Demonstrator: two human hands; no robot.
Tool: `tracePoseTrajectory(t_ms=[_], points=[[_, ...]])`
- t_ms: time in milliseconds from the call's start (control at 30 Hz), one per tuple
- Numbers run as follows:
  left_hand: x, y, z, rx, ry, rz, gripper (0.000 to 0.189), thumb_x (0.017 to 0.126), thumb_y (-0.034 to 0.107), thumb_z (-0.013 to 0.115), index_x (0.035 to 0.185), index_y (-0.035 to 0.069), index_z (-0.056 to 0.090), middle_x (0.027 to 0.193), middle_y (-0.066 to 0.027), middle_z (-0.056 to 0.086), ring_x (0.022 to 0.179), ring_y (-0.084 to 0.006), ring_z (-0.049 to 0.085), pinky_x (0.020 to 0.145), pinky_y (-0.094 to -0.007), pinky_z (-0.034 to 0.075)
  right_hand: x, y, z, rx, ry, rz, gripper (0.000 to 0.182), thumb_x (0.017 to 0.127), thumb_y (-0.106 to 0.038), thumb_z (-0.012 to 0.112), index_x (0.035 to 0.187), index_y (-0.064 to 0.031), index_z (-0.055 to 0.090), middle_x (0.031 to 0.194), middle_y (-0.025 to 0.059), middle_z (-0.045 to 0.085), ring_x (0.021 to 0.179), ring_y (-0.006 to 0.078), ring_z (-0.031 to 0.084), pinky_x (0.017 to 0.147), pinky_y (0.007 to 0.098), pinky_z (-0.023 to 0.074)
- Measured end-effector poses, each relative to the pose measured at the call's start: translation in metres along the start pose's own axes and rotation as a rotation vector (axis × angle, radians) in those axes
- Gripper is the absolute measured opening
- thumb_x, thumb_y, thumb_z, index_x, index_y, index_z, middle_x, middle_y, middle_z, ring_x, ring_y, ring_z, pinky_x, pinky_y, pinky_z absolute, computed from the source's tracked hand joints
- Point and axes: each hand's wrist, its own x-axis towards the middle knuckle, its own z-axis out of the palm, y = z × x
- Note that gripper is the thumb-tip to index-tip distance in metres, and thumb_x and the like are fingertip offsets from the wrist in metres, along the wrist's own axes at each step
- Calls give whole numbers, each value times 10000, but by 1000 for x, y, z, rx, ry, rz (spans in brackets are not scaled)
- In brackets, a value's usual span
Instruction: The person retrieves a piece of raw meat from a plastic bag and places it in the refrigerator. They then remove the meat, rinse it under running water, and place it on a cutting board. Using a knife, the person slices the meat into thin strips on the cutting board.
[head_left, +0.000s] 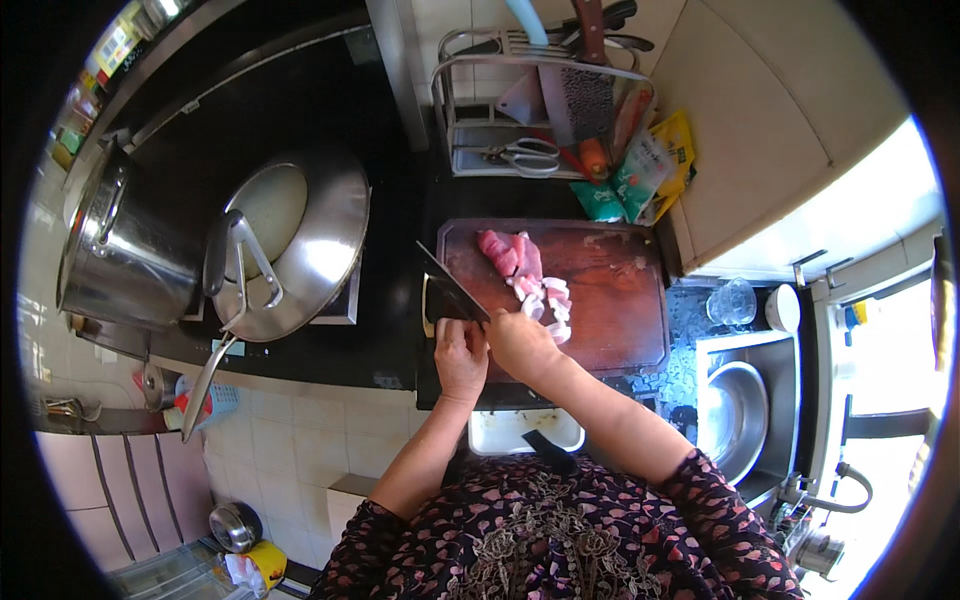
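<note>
My right hand (521, 345) grips a kitchen knife (454, 285) near the left edge of a dark wooden cutting board (611, 300). Its broad blade slants up and left, past the board's edge. Close beside it, my left hand (460, 364) has its fingers curled at the blade's lower end; whether they pinch anything is hidden. A chunk of raw pink meat (514, 253) lies on the board's upper left. Below it, several pale cut pieces of fatty meat (556, 296) are scattered to the right of the knife.
Left, a steel wok (330, 247) with a leaning lid or pan stands on the black cooktop (322, 112), beside a large steel pot (142, 247). Behind the board is a knife rack (450, 97) with a cleaver and scissors. A sink (784, 390) holding a steel basin is right.
</note>
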Motion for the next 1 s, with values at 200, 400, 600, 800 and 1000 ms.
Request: tracePoseTrajectory(t_ms=[200,400,600,800,1000], points=[[-1,-10,0,-49,49,16,119,807,36,625,752,29,519,699,-114,506,590,-282,550,531,-370,444,-31,31,-8,-24,-11,29,274,907,-245,480,876,1,597,799,226,652,752,355,662,660,436,540],[-3,-10,3,-326,12,-96,96,841,33,580,788,34,500,810,-127,527,623,-282,563,572,-373,477,-70,44,-49,10,215,161,249,901,-235,507,827,-5,569,679,234,621,666,404,629,624,486,514],[-4,-9,2,-171,55,-25,91,821,25,585,780,33,503,813,-121,523,663,-269,569,582,-359,479,-91,36,-40,135,132,64,272,903,-235,494,797,5,563,664,257,597,663,432,607,626,500,495],[-1,-5,-1,-34,81,5,136,772,4,622,734,37,495,719,-98,516,571,-239,542,531,-357,445,-92,36,-31,186,29,29,295,908,-243,488,793,19,558,677,268,594,676,440,601,631,508,484],[-1,-5,-3,-14,48,-46,139,761,-1,619,730,34,488,724,-111,511,591,-270,549,533,-379,448,-79,24,-30,125,-27,64,292,909,-251,496,811,18,554,682,249,607,675,428,612,633,501,497]])
